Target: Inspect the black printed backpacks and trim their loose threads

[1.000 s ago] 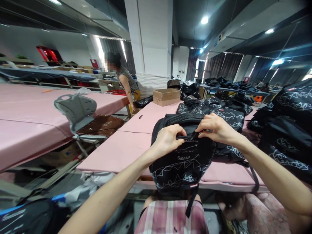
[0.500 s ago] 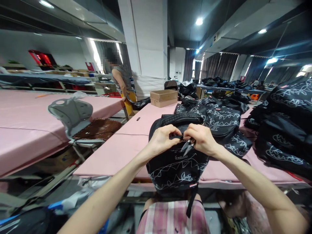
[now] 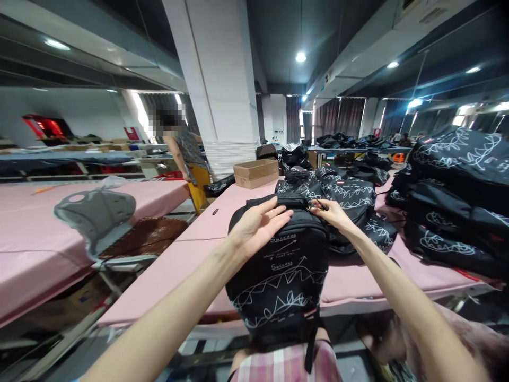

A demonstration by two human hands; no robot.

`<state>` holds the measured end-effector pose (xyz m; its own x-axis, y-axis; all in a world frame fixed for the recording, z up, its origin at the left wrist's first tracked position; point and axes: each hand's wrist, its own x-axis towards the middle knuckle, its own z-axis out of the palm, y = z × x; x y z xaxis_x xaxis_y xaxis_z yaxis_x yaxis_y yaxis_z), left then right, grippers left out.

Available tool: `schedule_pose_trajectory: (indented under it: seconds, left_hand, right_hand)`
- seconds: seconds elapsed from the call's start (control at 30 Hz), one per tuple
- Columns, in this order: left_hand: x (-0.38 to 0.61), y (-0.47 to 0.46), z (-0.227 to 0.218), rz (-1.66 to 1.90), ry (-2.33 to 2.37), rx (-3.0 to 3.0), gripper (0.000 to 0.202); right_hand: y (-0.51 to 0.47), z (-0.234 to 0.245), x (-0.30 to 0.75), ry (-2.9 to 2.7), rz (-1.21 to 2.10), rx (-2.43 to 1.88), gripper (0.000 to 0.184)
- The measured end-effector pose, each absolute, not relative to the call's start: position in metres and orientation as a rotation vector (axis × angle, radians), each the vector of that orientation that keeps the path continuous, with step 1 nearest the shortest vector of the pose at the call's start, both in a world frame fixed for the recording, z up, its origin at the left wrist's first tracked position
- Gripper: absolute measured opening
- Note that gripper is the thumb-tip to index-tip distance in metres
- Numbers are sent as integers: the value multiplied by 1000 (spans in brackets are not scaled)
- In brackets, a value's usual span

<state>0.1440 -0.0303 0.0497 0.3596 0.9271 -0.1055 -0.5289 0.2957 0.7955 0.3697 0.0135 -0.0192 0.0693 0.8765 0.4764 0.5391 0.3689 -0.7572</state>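
Observation:
A black backpack (image 3: 286,286) with white scribbles and the word "Success" stands upright at the table's near edge, above my lap. My left hand (image 3: 262,223) lies over its top front, fingers stretched out and nothing gripped. At the top right of the bag, my right hand (image 3: 332,213) pinches a small zipper pull (image 3: 308,208), where a metallic glint shows at the fingertips. Something dark shows between the right fingers, too small to make out. The small metal snips seen earlier at that hand are not clearly visible.
Behind the bag, similar black backpacks (image 3: 350,196) lie on the pink table (image 3: 178,265); more are piled at right (image 3: 457,196). A cardboard box (image 3: 256,175) sits near the pillar (image 3: 214,79). To the left are a grey chair (image 3: 99,212) and another person (image 3: 186,148).
My left hand has opened from a pinch and now lies across the bag's top. My right hand has shifted to the bag's top right corner. The view has turned slightly right.

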Motion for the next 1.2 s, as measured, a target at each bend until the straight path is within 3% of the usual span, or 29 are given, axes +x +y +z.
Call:
schedule_pose_trajectory:
  seconds: [0.23, 0.57, 0.77, 0.87, 1.1, 1.2]
  left_hand:
    - [152, 7, 64, 1186, 559, 756, 23]
    - [150, -2, 65, 1077, 619, 837, 21]
    - [133, 0, 55, 1017, 547, 840, 20]
    - [128, 5, 52, 1033, 520, 828, 20]
    - [109, 0, 48, 1067, 474, 721, 22]
    - [106, -3, 45, 1099, 440, 703, 24]
  right_hand:
    - [-19, -17, 357, -1661, 494, -1224, 28]
    - [-49, -9, 305, -1828, 118, -1052, 16]
    - [-86, -8, 269, -2146, -198, -1146, 40]
    - [-89, -2, 260, -2252, -296, -1222, 33]
    - [-87, 1, 267, -2242, -157, -1122, 17]
    - [-93, 1, 262, -2245, -272, -1261, 24]
